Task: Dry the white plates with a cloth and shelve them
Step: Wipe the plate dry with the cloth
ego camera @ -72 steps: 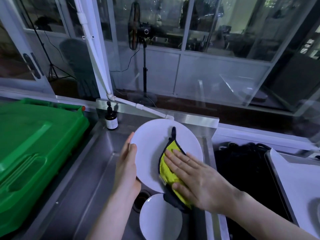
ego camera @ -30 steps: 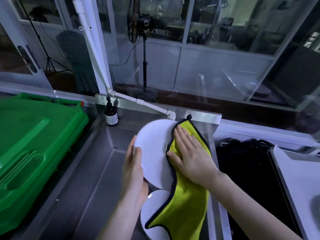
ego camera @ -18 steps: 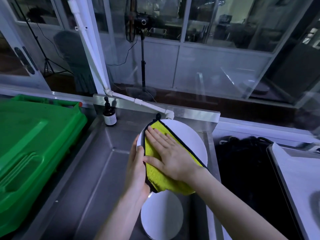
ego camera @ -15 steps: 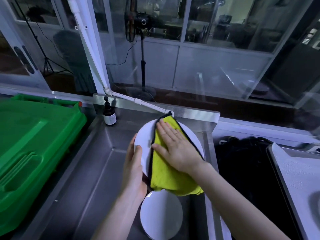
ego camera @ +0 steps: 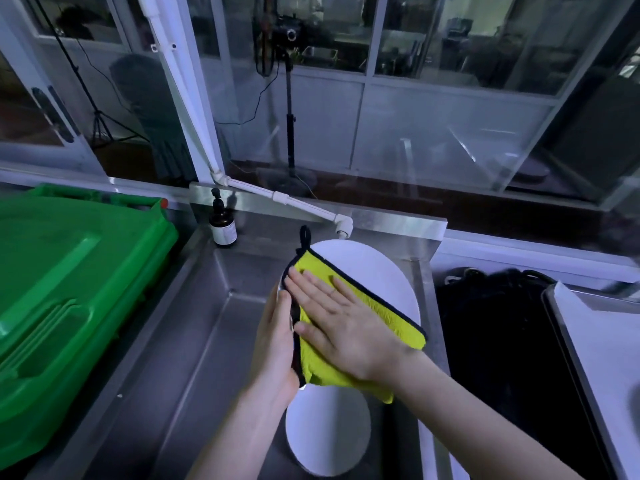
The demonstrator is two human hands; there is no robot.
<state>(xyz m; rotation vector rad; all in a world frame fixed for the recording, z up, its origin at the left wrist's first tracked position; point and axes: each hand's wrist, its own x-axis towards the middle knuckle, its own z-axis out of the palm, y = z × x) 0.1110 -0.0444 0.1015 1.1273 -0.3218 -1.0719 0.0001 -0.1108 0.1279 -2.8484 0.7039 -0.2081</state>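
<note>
A person is wiping a white plate (ego camera: 374, 268) over a steel sink (ego camera: 194, 341).

The left hand (ego camera: 277, 344) is gripping the plate's left rim, thumb lying on the front face, and is holding it tilted above the basin. The right hand (ego camera: 346, 327) is pressing a yellow cloth (ego camera: 391, 317) flat against the plate, its fingers (ego camera: 311, 282) lying straight and slightly spread. A second white plate (ego camera: 329, 431) is lying in the sink just below. A brown bottle (ego camera: 223, 226) is standing at the sink's far left corner, beside a green bin (ego camera: 69, 271).
</note>
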